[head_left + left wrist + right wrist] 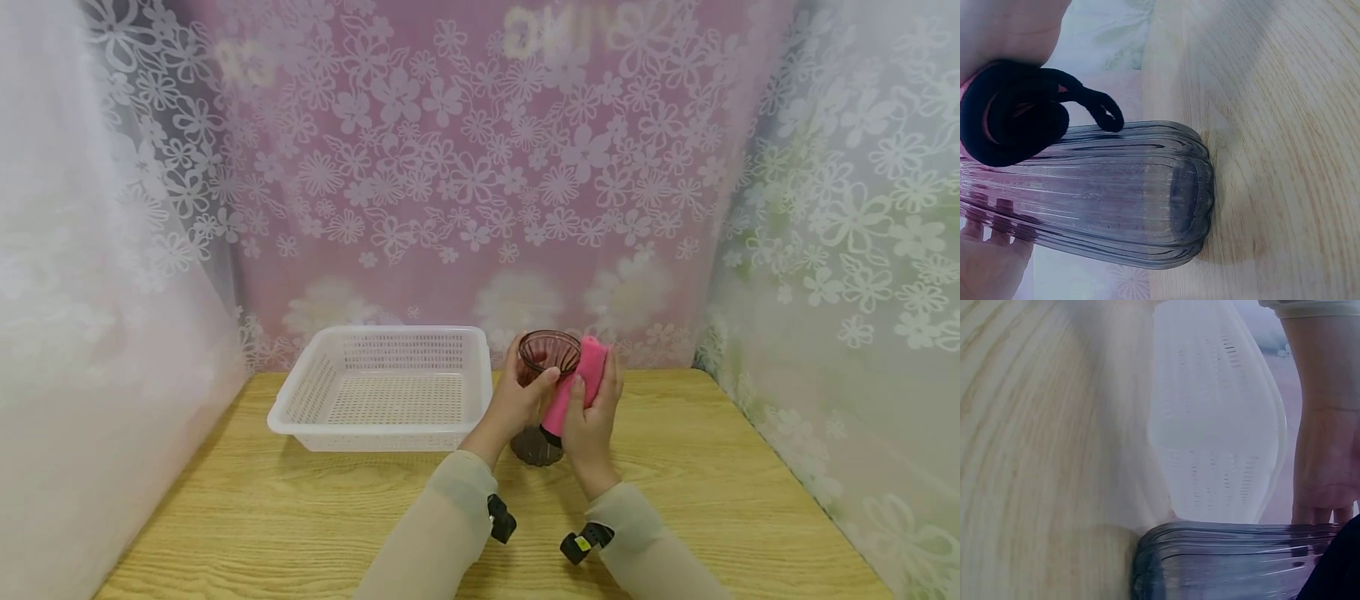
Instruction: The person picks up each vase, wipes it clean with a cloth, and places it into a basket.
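A tall ribbed glass vase [537, 450], tinted purple-brown, stands upright on the table with its wide mouth up. My left hand [516, 406] grips it around the upper part, thumb near the rim; some fingers show through the glass in the left wrist view. My right hand [591, 427] holds a rolled pink cloth [594, 368] against the right side of the vase. The roll's lower end is black with a small black loop [1107, 112]. The fluted vase base [1188, 194] meets the wooden tabletop.
To the left stands a white perforated plastic basket [390, 437], close to my left forearm. The wooden table [712, 475] spreads out to the right. Floral curtains [465, 167] enclose the back and both sides.
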### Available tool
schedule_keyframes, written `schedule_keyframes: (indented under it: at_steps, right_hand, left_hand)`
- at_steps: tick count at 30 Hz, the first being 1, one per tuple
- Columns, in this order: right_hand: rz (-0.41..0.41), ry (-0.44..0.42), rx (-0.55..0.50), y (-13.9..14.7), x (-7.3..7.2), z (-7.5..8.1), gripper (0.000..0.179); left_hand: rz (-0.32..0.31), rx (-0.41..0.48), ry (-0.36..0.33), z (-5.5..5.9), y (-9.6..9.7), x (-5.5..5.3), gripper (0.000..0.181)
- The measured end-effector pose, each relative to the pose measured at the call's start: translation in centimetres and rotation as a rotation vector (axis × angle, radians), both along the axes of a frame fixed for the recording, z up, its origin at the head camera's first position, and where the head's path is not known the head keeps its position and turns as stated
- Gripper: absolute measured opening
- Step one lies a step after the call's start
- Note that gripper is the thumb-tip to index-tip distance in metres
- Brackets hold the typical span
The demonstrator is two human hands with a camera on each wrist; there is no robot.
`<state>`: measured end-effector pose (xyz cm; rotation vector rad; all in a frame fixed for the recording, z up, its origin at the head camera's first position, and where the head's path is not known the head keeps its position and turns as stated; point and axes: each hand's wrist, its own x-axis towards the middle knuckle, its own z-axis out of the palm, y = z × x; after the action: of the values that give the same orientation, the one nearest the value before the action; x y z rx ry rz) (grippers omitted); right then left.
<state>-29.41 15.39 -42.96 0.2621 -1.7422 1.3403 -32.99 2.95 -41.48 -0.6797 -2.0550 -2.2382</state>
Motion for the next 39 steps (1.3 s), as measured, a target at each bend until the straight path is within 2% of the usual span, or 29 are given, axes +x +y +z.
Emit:
schedule_keyframes:
  at_steps: [2, 7, 9, 12, 19, 21, 26, 39]
  right_hand:
    - [-0.001, -0.032, -0.010, 0.2, -0.5, -0.8, 0.063]
    - [0.023, -0.128, -0.056, 0.3, -0.6, -1.7, 0.062]
    - [0.028, -0.151, -0.068, 0.3, -0.6, -1.9, 0.061]
    - [0.027, -0.172, -0.074, 0.3, -0.6, -2.0, 0.059]
    - [0.008, -0.221, -0.059, 0.5, -0.8, -2.3, 0.052]
    - [0.013, -0.239, -0.057, 0.5, -0.8, -2.3, 0.053]
    - [0.025, -0.301, -0.055, 0.7, -0.7, -2.3, 0.053]
    - [0.042, -0.423, -0.036, 1.4, -0.8, -2.7, 0.046]
  left_hand:
    - [-0.005, -0.003, -0.002, 0.8, -0.2, 0.7, 0.089]
    - [-0.009, 0.003, 0.005, 2.5, -0.7, 2.5, 0.089]
    - [-0.014, 0.001, 0.010, 2.7, -0.7, 2.7, 0.089]
    - [-0.016, -0.004, 0.015, 2.5, -0.7, 2.5, 0.091]
    - [-0.007, 0.014, 0.015, -0.2, 0.0, 0.1, 0.092]
    - [0.009, 0.012, 0.014, -0.4, 0.1, -0.1, 0.093]
    - [0.028, -0.007, -0.006, -0.4, 0.1, 0.0, 0.093]
    - [0.023, -0.010, -0.004, -0.2, 0.1, 0.2, 0.093]
